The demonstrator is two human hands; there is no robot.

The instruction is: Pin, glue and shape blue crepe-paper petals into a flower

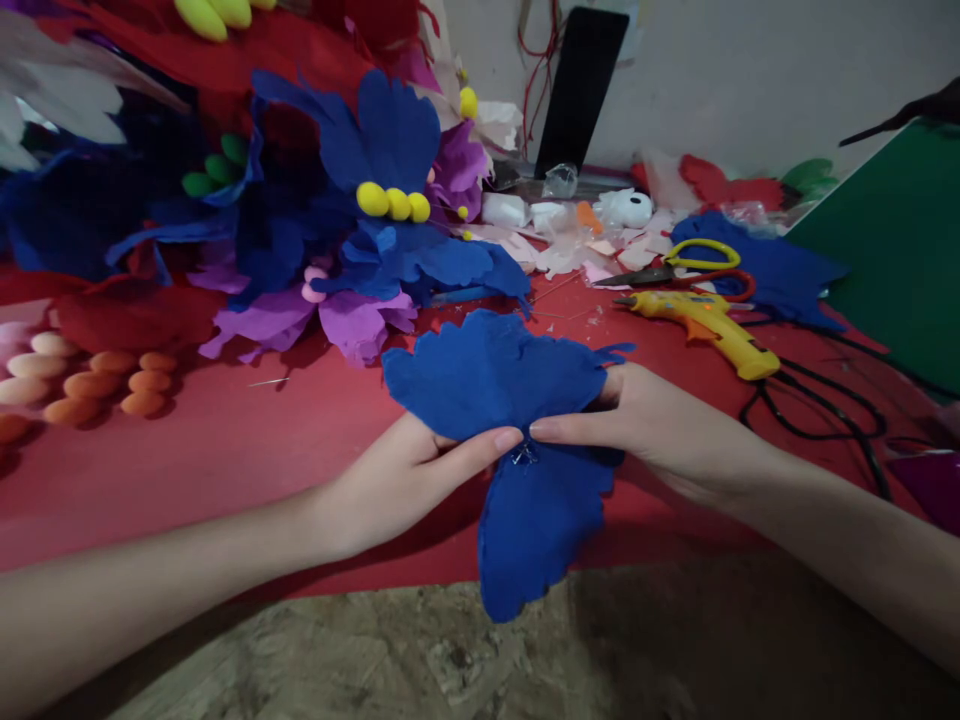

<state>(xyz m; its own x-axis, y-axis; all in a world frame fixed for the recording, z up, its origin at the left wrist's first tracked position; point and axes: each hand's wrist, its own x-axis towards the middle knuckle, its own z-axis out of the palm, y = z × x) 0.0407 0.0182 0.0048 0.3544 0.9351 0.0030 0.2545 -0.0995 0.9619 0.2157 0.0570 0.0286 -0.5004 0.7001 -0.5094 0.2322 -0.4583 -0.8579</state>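
Observation:
Between my hands, near the front edge of the red table, is a blue fabric flower [495,365] with scalloped petals. One petal hangs down past the table edge. Silvery stitches or wire show at its pinched centre. My left hand [420,470] grips it from the left, thumb pressed at the middle and fingers hidden under the upper petal. From the right, my right hand [645,425] pinches the same spot, its thumb tip almost meeting the left one. Its other fingers are behind the cloth.
A needle [268,382] lies on the red table [300,440]. To the right are a yellow glue gun [709,325] with a black cord and scissors [701,258]. Blue and purple flowers [397,150] pile up at the left, behind orange oval beads [94,385]. A green board [892,240] stands right.

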